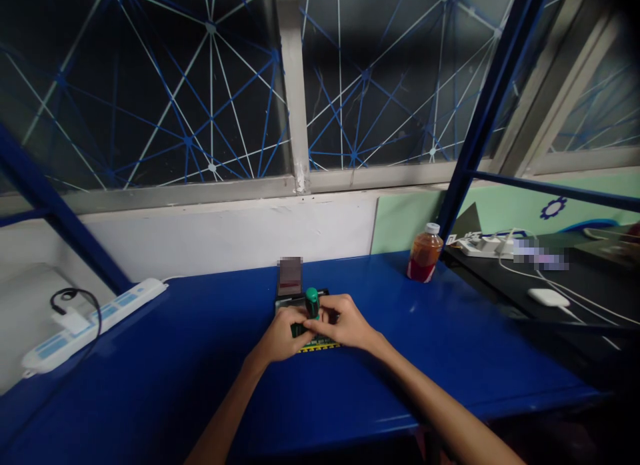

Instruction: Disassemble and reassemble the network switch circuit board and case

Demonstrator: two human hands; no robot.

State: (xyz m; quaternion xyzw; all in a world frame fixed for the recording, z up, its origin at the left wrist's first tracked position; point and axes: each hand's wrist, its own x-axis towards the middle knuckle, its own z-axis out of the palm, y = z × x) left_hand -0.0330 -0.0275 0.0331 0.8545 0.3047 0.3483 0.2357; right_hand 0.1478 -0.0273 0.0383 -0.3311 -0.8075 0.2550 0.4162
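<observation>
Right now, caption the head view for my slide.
Left hand and right hand meet at a green-topped screwdriver over a yellow-edged case on a blue table, a drink bottle at right.

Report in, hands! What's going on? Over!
Left hand and right hand together at green-topped tool. Tool roughly upright, lower end hidden by fingers. Bottle stands apart, off to the right.

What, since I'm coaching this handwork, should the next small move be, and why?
Perhaps a slight twist of the green-topped tool with the right hand, the left hand steadying it lower down. The tool stands roughly upright over the case with a yellow-and-black edge, and both hands meet around its lower part, though just which fingers grip it is hard to see.
</observation>
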